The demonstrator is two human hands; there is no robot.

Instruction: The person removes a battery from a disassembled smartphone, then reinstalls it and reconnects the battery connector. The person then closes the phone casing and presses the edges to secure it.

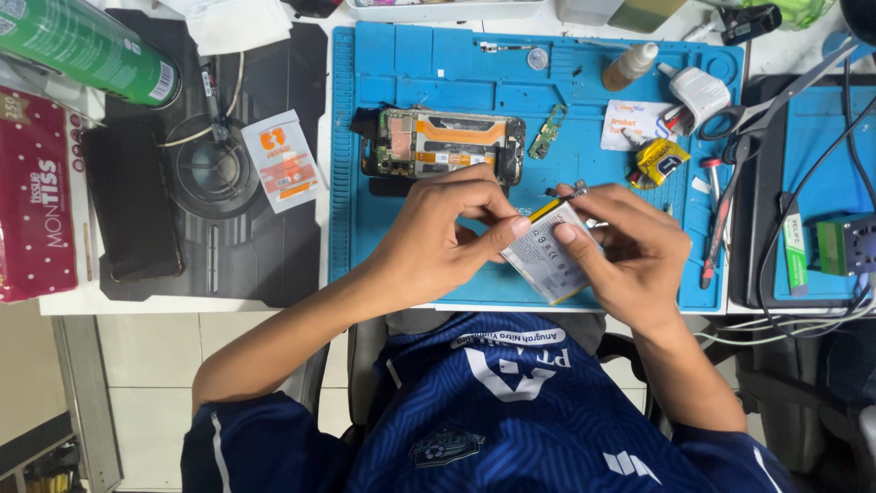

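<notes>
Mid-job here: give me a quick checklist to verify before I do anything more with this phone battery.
1. Battery held by both hands: ok, left hand and right hand both grip it.
2. Battery held above the blue mat: ok.
3. Opened phone lying flat on the mat: ok.
4. Small green circuit board lying apart from the phone: ok.
5. Battery connector condition: cannot tell.
6. Red-handled screwdriver on the mat's right edge: ok.

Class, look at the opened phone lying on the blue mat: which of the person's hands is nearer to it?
Left. The left hand sits just below the opened phone, nearly touching its lower edge. The right hand is lower and off to the phone's right.
</notes>
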